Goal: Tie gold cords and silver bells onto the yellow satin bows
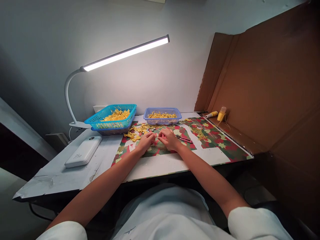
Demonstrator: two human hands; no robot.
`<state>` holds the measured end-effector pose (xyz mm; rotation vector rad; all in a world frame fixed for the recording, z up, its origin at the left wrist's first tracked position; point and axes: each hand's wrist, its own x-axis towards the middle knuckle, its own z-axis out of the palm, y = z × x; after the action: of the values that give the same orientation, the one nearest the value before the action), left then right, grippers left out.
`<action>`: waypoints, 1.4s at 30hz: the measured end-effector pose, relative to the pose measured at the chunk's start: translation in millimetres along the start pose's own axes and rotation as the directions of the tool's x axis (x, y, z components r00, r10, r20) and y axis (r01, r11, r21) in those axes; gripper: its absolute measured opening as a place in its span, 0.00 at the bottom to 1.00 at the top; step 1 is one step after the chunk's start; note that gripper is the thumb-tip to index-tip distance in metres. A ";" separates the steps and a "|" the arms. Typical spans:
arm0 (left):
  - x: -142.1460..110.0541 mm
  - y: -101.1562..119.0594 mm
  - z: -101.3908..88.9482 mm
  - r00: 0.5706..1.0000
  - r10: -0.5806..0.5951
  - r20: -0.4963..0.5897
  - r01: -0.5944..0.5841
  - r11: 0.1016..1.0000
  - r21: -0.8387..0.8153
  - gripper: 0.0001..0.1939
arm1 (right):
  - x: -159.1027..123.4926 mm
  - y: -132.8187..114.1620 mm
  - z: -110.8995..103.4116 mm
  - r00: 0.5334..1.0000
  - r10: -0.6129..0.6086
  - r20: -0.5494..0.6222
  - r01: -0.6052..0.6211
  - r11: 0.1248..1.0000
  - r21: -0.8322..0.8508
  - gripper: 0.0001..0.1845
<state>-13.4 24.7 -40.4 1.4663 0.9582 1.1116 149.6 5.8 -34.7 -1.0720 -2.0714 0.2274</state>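
Observation:
My left hand [147, 140] and my right hand [168, 138] are close together over the patterned sheet [160, 150], fingers pinched toward each other. Whatever lies between the fingertips is too small to make out. Just beyond my left hand are loose yellow ribbon pieces [132, 136] and a few small shiny bits. To the right of my right hand lies a red-handled tool [185, 139], perhaps scissors or a cutter. A purple basket [162, 121] with gold-coloured pieces [162, 115] stands behind both hands.
A blue basket [100, 124] of yellow pieces [117, 115] sits at the back left beside a lit lamp [127, 53]. A white power bank [83, 152] lies on the left. Gold strands [200, 134] and a small yellow bottle [221, 114] are right, near a cardboard wall [265, 80].

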 end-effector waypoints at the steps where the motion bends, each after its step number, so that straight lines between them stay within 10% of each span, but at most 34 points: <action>1: 0.3 -0.5 0.1 1.000 0.004 0.000 -0.004 1.000 0.005 0.09 | 0.0 -0.1 -0.2 1.000 -0.003 -0.009 0.003 1.000 -0.005 0.06; 25: 6.1 -4.6 -0.5 0.989 -0.101 0.111 0.126 0.959 -0.255 0.07 | 0.6 0.3 7.8 0.988 -0.026 -0.154 0.033 0.999 0.040 0.07; 42: 13.2 -14.1 -7.2 0.989 0.056 0.133 -0.042 0.993 -0.107 0.18 | 2.1 -1.0 0.3 0.978 0.026 -0.205 -0.031 0.999 -0.024 0.07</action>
<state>-17.2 41.4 -51.8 1.4678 0.7621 1.0664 148.1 6.8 -33.3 -1.0948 -1.8805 0.0978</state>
